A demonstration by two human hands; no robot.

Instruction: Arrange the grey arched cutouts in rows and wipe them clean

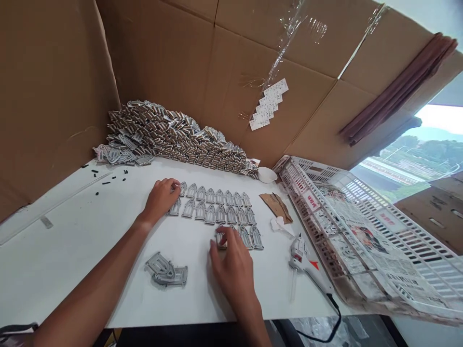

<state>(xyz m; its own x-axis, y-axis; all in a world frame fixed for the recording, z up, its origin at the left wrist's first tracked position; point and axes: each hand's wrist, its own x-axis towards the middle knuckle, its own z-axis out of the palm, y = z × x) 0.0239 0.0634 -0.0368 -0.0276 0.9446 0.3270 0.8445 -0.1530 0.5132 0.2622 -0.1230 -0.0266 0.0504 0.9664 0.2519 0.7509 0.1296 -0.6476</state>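
Note:
Rows of flat grey arch-shaped pieces [217,206] lie side by side on the white table [90,241]. My left hand [161,197] rests at the left end of the rows, fingers curled on the end piece. My right hand [231,260] is closed in a pinch on a small arch-shaped piece [221,241] at the near row, just left of the last laid pieces. A small loose stack of the same grey pieces [167,271] lies near the front edge, between my forearms.
A large heap of stacked metal-grey pieces [173,137] fills the back against cardboard walls [54,86]. A white glue gun [302,258] with a black cord lies at right, beside a white slotted crate [361,231] lined with newspaper. Cardboard scraps [277,206] and a small white cup [266,174] sit nearby.

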